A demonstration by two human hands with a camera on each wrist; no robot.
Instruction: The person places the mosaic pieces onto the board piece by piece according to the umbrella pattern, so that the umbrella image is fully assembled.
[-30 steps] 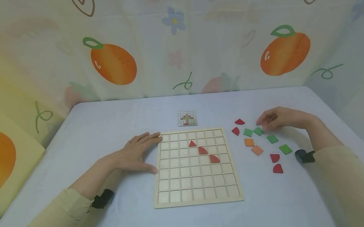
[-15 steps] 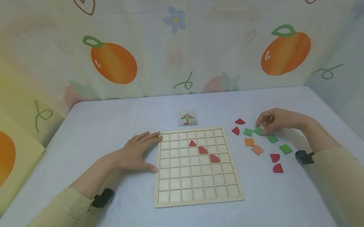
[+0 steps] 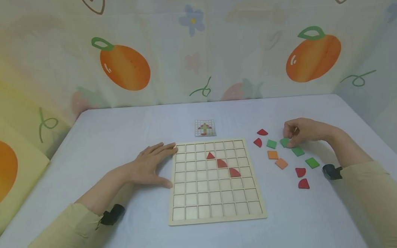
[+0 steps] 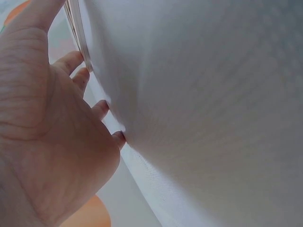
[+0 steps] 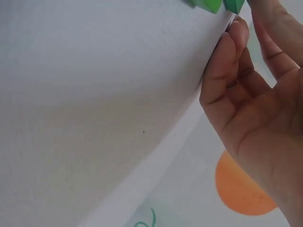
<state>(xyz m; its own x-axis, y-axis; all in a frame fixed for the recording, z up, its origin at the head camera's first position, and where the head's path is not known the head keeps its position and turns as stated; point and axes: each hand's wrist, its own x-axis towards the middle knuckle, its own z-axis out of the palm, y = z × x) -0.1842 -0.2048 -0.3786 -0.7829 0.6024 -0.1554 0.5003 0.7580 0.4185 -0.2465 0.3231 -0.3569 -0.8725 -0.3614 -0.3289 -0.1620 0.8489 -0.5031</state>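
Observation:
In the head view my left hand [image 3: 146, 166] lies spread at the left edge of a pale wooden grid board [image 3: 203, 219], thumb and fingertips at its rim. The board carries a red triangle [image 3: 210, 156] and two red quarter-circle pieces, the upper one [image 3: 222, 163] and the lower one [image 3: 234, 172]. Right of the board, my right hand [image 3: 303, 130] pinches a green square tile [image 3: 284, 142] between thumb and fingers, low over the table. The right wrist view shows a green tile [image 5: 234, 5] at those fingertips, partly cut off by the frame; the other fingers curl on the cloth.
Around the right hand lie more green tiles [image 3: 298, 151], two orange squares [image 3: 272, 155] and several red quarter-circle pieces [image 3: 300, 172]. A small picture card [image 3: 204, 127] with a coloured grid pattern lies behind the board. A patterned curtain [image 3: 168, 58] hangs behind the white table [image 3: 134, 123].
The right hand's fingers have closed in on the green tile, which has shifted slightly to the right. The left hand and the pieces on the board keep their places.

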